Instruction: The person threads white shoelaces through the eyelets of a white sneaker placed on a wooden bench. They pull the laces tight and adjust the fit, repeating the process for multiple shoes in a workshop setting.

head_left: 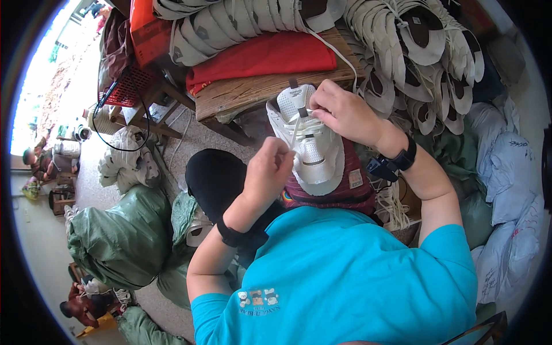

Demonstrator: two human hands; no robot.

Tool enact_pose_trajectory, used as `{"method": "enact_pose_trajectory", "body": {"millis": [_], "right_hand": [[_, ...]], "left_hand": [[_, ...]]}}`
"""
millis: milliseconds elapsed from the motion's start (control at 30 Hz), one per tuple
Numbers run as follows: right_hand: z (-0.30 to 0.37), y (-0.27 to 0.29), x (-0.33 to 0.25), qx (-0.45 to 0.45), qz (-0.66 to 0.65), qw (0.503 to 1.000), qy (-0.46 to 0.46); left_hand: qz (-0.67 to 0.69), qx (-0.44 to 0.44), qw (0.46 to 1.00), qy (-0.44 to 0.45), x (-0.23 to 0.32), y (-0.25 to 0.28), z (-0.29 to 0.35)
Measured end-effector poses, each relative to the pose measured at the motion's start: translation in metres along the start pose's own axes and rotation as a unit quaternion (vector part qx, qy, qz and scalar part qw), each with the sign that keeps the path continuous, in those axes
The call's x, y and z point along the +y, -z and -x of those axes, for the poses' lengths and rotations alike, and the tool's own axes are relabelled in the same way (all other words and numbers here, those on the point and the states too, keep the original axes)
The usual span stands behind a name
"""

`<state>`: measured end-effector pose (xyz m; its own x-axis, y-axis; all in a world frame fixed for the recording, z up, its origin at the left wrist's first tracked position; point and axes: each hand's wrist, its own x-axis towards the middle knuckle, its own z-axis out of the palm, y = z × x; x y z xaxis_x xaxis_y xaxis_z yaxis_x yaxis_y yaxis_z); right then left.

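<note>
A white shoe upper [325,175] without a sole lies on my lap, over maroon cloth [359,190], its toe toward me and its tongue [296,100] toward the bench. White shoelace [295,133] runs across its eyelets. At the upper's left side, my left hand [267,169] is closed in a pinch on the lace. My right hand [348,115] is over the upper's right side near the tongue, thumb and fingers pinched together at the lacing; the fingertips partly cover what they grip.
Ahead stands a wooden bench [221,107] with folded red cloth [259,62] and a row of nested uppers [230,31]. More uppers [425,49] hang at right. Green sacks [123,238] lie left, white sacks [512,178] right, loose laces [394,207] beside me. Other people [80,305] sit at far left.
</note>
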<state>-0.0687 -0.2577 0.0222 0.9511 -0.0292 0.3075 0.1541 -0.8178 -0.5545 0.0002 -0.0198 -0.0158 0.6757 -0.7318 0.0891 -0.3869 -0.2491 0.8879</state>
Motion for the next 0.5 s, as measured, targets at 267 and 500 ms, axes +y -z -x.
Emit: {"method": "enact_pose_trajectory", "body": {"millis": [267,500], "right_hand": [[-0.011,0.007,0.000,-0.018,-0.038,0.998,-0.037],[0.000,0.022,0.008,-0.084,-0.347,0.871,-0.338]], "left_hand": [[-0.157,0.072,0.964,-0.204,-0.005,0.039,-0.025],[-0.198,0.090,0.950,-0.222,-0.024,0.064,-0.044]]}}
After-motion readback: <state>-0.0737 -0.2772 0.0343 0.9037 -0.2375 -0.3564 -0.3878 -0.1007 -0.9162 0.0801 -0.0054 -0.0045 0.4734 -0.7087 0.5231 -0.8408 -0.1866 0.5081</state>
